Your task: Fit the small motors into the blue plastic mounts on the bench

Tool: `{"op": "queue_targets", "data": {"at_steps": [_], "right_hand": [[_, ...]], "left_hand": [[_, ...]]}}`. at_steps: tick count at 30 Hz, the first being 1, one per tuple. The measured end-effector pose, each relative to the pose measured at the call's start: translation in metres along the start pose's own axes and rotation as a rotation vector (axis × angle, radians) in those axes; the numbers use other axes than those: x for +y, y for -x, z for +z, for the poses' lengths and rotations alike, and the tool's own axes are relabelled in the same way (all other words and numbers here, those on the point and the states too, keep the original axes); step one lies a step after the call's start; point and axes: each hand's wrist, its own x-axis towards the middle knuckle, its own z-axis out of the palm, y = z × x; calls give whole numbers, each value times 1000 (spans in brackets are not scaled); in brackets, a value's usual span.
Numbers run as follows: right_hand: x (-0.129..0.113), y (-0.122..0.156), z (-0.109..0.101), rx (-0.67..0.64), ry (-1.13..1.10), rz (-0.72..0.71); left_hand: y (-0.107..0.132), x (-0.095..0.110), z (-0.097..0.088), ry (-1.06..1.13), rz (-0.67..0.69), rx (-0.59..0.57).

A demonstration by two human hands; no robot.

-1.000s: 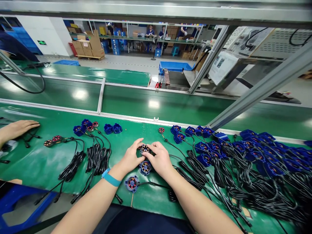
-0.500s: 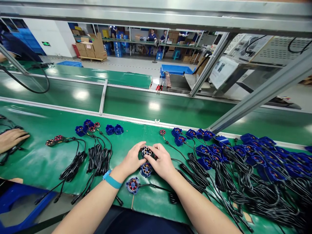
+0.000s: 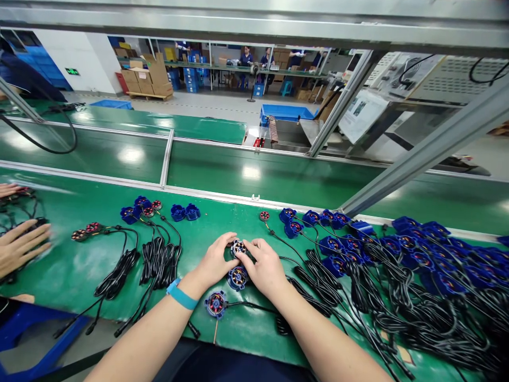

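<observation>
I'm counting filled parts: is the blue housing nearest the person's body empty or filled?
Filled: a wound core with red coils shows inside the blue housing, and a black cable leads from it.

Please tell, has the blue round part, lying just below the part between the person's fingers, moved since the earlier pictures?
No: the blue round part keeps its place against the white clip, with no visible shift either way.

Held coil unit [image 3: 238, 248] part. hidden; co-wkr hands [image 3: 23, 250] cut off L.

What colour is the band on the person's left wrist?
The band is teal; it shows best in the head view.
</observation>
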Motion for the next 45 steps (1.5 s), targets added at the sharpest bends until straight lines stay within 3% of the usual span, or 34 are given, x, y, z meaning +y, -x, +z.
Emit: {"op": "queue_targets", "data": {"at_steps": [8,16,21,30,38,45], "right_hand": [[-5,-3,-2,13,110,78],[-4,-2,-27,-146,-149,75],[-13,-2,-35,-323,71,3],[-25,-19,-41,-541,353,-34],[-25,-20,-37,-526,214,26],[6,-10,-55,-402,-78,193]], "left_hand": [[0,-2,2,-54,88,-7],[0,0,2,-16,88,1],[-4,5,2,-24,41,-77],[-4,5,4,-37,35,-58],[-2,3,2,-72,136,-52],[-5,6,-2,-251,322,60]]}}
